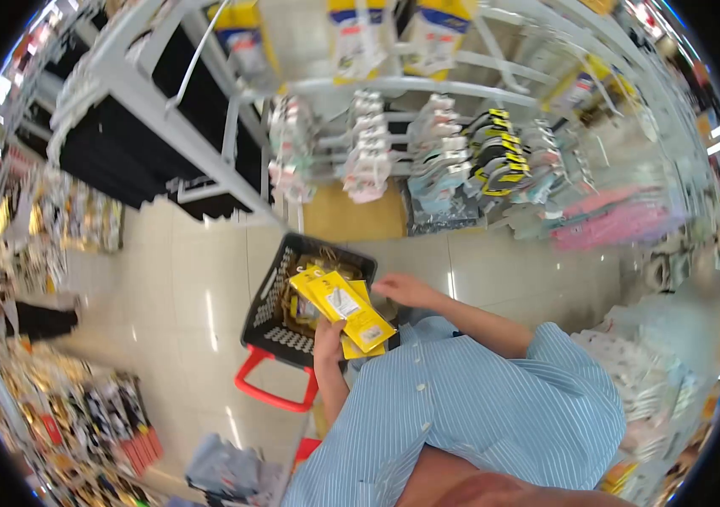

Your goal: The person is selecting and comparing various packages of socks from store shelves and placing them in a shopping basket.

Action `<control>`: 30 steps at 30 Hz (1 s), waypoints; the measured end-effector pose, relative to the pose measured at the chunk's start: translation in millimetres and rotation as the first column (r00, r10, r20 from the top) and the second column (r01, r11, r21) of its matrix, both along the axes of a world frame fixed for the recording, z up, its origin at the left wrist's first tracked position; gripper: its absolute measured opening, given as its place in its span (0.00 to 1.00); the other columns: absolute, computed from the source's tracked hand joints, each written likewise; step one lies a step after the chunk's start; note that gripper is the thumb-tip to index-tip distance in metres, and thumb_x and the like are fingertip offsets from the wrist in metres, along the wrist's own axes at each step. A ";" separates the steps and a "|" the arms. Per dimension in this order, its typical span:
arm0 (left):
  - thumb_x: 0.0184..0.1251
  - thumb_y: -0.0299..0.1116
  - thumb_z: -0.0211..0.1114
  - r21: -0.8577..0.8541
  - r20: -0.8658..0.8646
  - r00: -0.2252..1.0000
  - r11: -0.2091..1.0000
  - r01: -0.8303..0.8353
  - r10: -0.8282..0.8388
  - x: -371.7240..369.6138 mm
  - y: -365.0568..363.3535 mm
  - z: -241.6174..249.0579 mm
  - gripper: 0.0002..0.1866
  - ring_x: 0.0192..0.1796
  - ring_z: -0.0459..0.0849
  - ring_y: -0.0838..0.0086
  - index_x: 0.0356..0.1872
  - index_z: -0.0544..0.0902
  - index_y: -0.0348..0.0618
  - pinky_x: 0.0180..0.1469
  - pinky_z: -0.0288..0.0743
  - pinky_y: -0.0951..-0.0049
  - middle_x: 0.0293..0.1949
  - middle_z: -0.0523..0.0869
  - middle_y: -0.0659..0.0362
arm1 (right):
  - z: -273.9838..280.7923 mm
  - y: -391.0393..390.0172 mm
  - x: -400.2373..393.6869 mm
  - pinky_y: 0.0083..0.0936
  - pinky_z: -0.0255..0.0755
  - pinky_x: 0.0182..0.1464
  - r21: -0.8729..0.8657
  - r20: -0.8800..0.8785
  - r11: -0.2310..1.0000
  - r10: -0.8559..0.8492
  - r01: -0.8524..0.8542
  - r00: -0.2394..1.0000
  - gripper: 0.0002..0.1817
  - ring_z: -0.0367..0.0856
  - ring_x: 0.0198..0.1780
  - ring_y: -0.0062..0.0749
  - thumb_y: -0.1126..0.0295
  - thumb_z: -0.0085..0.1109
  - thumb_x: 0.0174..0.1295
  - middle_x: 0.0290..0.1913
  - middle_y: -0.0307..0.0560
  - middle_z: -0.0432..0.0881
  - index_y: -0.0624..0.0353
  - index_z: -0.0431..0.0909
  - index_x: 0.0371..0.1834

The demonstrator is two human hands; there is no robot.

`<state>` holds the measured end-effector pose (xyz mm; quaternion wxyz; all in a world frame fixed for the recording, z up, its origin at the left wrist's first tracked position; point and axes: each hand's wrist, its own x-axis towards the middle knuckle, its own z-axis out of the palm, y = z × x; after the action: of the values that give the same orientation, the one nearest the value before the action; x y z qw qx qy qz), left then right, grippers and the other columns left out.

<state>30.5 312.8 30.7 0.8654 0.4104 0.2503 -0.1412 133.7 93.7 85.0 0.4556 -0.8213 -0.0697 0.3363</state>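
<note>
Left hand point(329, 342) grips yellow packets point(345, 311) over the black basket point(271, 296); right hand point(406, 290), fingers loosely spread and holding nothing, reaches toward them; some goods already inside, packets not yet dropped

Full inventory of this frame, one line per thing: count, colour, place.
yellow packets: a few, yellow with white labels, fanned above the basket
shopping basket: one, black with red handles, on the floor, items inside
floor: one, cream tiles, glossy
display rack: one, white, upper frame
hanging packs: many, white, grey, yellow-black, pink, on the rack's hooks
stacked goods: many, mixed colours, lower left
other person: one, dark and white clothes, far left
shirt: one, light blue striped, bottom centre
left hand: one, holds the yellow packets from below
right hand: one, beside the packets, over the basket
</note>
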 end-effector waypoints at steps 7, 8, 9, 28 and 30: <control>0.58 0.18 0.53 0.637 0.271 0.939 0.771 -0.008 -0.213 21.4 -20.8 114.5 0.26 0.55 0.74 0.66 0.60 0.63 0.36 0.55 0.69 0.69 0.53 0.74 0.50 | 77.0 69.7 -2.3 0.34 0.67 0.57 0.146 -0.075 0.972 0.198 -0.186 0.977 0.46 0.71 0.59 0.49 0.34 0.50 0.54 0.53 0.66 0.73 0.71 0.66 0.59; 0.58 0.18 0.54 0.726 0.310 0.911 0.686 -0.043 -0.271 26.7 -24.6 116.9 0.26 0.55 0.74 0.66 0.60 0.63 0.36 0.55 0.69 0.70 0.52 0.74 0.51 | 82.8 71.6 -3.0 0.34 0.67 0.56 0.073 0.034 0.982 0.173 -0.175 0.984 0.47 0.72 0.57 0.49 0.34 0.51 0.53 0.53 0.67 0.74 0.72 0.66 0.57; 0.57 0.19 0.56 0.712 0.355 0.897 0.698 -0.077 -0.263 27.7 -29.4 125.2 0.27 0.53 0.74 0.66 0.60 0.63 0.37 0.54 0.69 0.70 0.51 0.74 0.51 | 87.6 74.9 -8.3 0.35 0.68 0.55 0.008 0.141 0.989 0.147 -0.149 0.979 0.48 0.73 0.56 0.50 0.34 0.53 0.51 0.52 0.67 0.74 0.74 0.66 0.56; 0.48 0.26 0.67 0.875 0.484 0.769 0.239 -0.420 -0.418 29.1 -114.9 215.9 0.43 0.67 0.57 0.51 0.66 0.54 0.33 0.65 0.57 0.60 0.66 0.53 0.41 | 88.9 -25.3 33.6 0.32 0.76 0.50 0.725 -0.585 0.407 -0.064 0.556 0.809 0.23 0.81 0.46 0.37 0.76 0.53 0.54 0.49 0.53 0.79 0.67 0.69 0.56; 0.48 0.24 0.68 0.833 0.539 0.765 0.091 -0.545 -0.354 27.0 -117.7 222.0 0.41 0.66 0.59 0.52 0.65 0.56 0.32 0.64 0.60 0.60 0.66 0.54 0.41 | 82.7 -43.6 41.5 0.34 0.76 0.51 0.754 -0.589 0.362 0.001 0.549 0.808 0.25 0.81 0.46 0.37 0.78 0.55 0.52 0.50 0.54 0.78 0.67 0.69 0.57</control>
<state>57.5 195.0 252.7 0.3889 0.8792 -0.0010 0.2753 175.2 50.1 167.7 0.8753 -0.3257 0.0245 0.3566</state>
